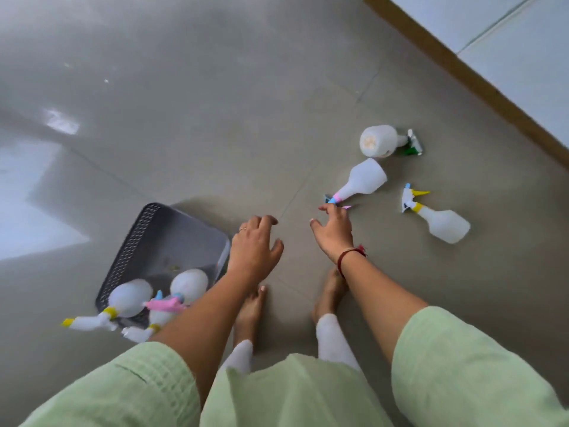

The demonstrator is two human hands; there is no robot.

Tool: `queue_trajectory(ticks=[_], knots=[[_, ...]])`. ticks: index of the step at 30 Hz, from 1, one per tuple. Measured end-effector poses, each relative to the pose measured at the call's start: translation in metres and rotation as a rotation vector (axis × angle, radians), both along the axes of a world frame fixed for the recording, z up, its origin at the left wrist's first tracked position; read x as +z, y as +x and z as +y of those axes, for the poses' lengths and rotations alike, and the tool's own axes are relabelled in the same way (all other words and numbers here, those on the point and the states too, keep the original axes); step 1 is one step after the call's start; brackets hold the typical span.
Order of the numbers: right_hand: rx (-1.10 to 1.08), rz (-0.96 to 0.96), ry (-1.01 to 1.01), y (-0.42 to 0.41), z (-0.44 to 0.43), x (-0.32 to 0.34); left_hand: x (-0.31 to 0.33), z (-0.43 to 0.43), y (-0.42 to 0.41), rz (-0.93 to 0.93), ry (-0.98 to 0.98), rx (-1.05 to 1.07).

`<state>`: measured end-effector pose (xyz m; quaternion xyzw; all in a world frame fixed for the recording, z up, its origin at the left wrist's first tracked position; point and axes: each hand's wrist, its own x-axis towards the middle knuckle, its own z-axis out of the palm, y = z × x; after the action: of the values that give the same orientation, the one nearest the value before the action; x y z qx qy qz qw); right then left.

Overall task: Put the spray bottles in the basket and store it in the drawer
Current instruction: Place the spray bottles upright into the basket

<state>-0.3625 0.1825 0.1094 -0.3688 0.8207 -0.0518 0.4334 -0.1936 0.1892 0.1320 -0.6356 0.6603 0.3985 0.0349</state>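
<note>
Bottles [132, 295] — about three already sit in the basket [135, 245] at lower left, spray heads poking over its near rim. Three more lie on their sides at centre right, well apart from it: green-top [377, 140], pink-neck [365, 180], yellow-top [443, 224]. R hand [334, 232] reaches w/ fingers spread, tips at the pink-neck's nozzle, nothing gripped yet. L hand [255, 248] hangs relaxed and empty just beside the basket's right rim. Approx. half done, I'd say — three to load, then stowing; no drawer in view. Floor [215, 118] is glossy grey tile w/ glare at left; wood skirting [462, 72] and white wall [508, 32] upper right.
</note>
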Motion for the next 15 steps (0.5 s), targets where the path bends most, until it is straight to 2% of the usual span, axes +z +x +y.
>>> queue_trajectory(ticks=[3,7,11,15], knots=[[-0.092,0.055,0.007,-0.054,0.003,-0.013,-0.023,0.000,-0.063,0.025,0.107,-0.082],[-0.100,0.124,0.041,-0.134,0.014,-0.038,-0.055,-0.002,-0.132,0.010,0.184,-0.151],[-0.095,0.238,0.093,-0.213,0.023,-0.071,-0.093,-0.010,-0.177,-0.038,0.165,-0.219],[0.021,0.373,0.208,-0.275,0.020,-0.107,-0.133,-0.015,-0.208,-0.015,0.134,-0.326]])
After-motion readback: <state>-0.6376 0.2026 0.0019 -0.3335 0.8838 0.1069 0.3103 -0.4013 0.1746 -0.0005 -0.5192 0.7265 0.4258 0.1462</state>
